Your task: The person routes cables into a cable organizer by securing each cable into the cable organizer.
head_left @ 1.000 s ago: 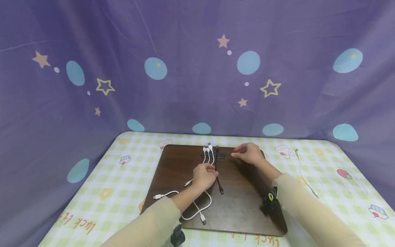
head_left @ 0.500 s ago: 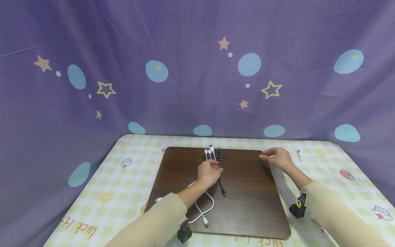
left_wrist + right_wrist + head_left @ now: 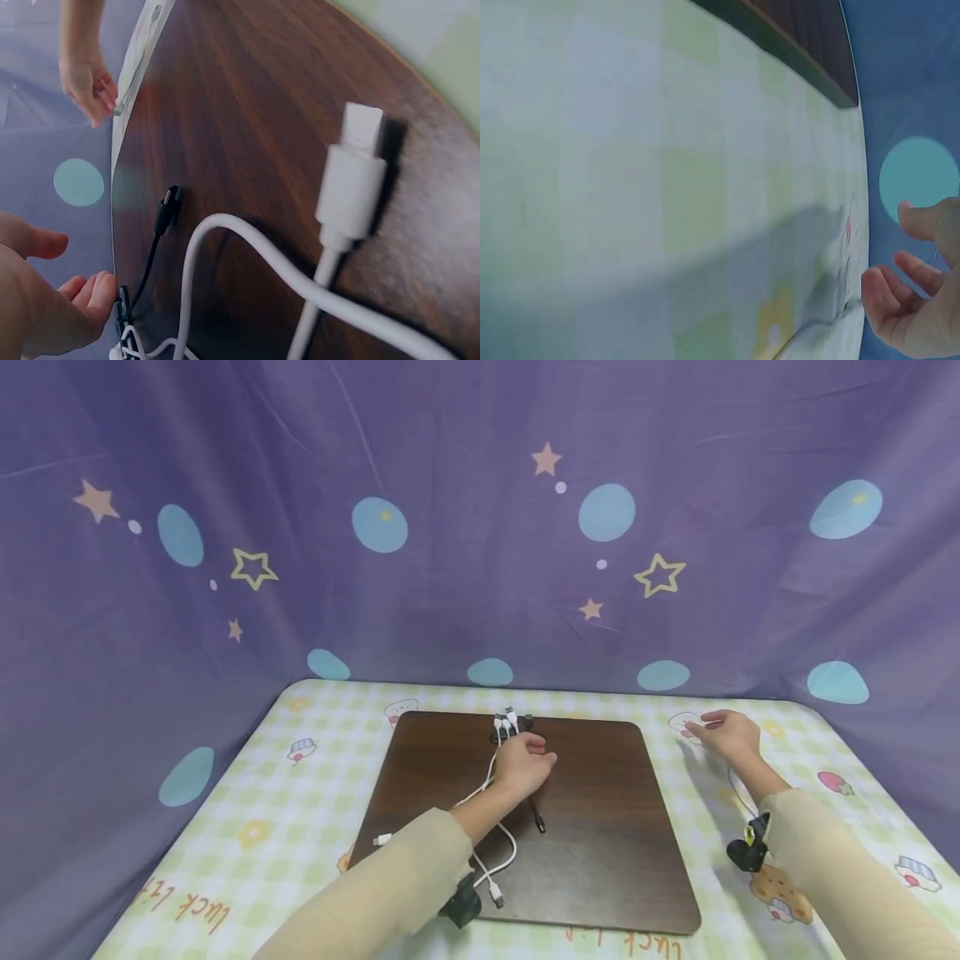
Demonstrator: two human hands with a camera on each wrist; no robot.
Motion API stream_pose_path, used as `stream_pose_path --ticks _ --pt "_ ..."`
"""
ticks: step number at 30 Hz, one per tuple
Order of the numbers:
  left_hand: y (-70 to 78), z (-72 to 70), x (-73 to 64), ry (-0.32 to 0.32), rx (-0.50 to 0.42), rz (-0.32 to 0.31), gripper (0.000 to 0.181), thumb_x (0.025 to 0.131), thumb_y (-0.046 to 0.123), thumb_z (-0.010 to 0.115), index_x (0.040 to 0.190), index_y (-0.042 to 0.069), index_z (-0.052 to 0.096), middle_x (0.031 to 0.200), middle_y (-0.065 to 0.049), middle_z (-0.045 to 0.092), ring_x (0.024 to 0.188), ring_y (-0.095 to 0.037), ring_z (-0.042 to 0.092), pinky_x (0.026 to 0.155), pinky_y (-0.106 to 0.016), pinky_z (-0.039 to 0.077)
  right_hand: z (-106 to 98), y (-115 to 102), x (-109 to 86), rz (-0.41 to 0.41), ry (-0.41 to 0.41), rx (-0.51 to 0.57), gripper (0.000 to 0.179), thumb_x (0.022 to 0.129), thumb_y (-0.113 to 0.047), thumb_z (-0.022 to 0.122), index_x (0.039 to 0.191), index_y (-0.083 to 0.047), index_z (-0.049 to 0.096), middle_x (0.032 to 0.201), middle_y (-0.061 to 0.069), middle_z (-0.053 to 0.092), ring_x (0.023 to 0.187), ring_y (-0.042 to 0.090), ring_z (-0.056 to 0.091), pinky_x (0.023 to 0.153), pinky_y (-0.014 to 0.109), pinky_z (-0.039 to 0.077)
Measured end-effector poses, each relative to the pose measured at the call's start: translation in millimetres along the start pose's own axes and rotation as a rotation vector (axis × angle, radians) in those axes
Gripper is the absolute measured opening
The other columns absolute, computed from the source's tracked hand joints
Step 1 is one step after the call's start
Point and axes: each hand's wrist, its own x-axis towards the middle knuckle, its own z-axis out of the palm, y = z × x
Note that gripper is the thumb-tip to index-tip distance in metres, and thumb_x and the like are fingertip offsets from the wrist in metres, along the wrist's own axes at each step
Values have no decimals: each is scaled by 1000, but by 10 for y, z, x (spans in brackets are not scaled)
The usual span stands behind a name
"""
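Note:
My left hand [image 3: 517,768] hovers over the brown board [image 3: 592,835], covering much of a black cable holder [image 3: 495,737]. Its thumb and fingers are apart, with nothing between them in the left wrist view. Several white cable plugs [image 3: 512,718] stand at the holder, beside a black plug [image 3: 528,722]. The black cable's other end [image 3: 166,214] lies on the board. To the right, my right hand [image 3: 731,743] is above the tablecloth, thumb and fingers spread. Its fingertips are close to a thin white cable [image 3: 810,326], whose upper end the hand hides in the head view.
White cables curl on the board's left half, with one plug [image 3: 496,894] near its front edge and another [image 3: 382,839] at the left. The checked tablecloth [image 3: 255,777] surrounds the board. A purple curtain [image 3: 480,610] rises behind the table.
My right hand has moved right, from above the board to the thin white cable on the tablecloth. My left hand has shifted slightly up and right, off the white cables, its fingers opening.

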Motion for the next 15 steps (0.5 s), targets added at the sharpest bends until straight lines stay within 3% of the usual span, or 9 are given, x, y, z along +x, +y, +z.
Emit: stream_pose_path --ticks 7,15 --pt "76 80 60 -19 -14 -39 28 85 9 68 109 -4 65 100 -16 72 90 -24 70 74 -25 59 -66 154 34 163 -4 -2 52 89 -31 59 120 11 56 124 32 57 114 51 49 100 54 41" --pt "127 205 51 -35 -38 -72 29 84 10 70 109 -3 65 100 -15 73 89 -22 71 74 -23 58 -99 313 48 176 -31 -28 48 88 -28 60 116 11 59 122 31 58 112 51 49 98 53 40"
